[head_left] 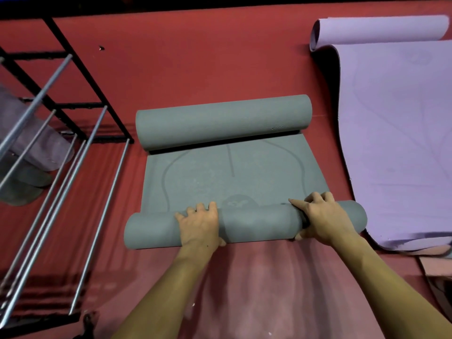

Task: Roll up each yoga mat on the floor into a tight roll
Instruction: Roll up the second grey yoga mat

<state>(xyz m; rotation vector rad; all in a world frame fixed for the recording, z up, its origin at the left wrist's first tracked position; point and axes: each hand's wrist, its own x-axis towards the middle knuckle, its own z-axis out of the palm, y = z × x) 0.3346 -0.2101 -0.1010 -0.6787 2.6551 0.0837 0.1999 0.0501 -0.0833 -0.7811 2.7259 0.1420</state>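
A grey yoga mat [234,177] lies on the red floor, curled into a roll at its far end [222,121] and rolled up at its near end [254,225]. My left hand [199,226] grips the near roll left of its middle, fingers over the top and thumb underneath. My right hand [322,218] grips the same roll near its right end, its index finger stretched along the top. A purple yoga mat [396,143] lies mostly flat to the right, its far end curled over [376,30].
A black metal rack [61,101] with silver bars stands on the left and holds several rolled mats [31,152]. The edge of a pink mat [435,265] shows at the right border. Red floor [195,69] stretches beyond the grey mat.
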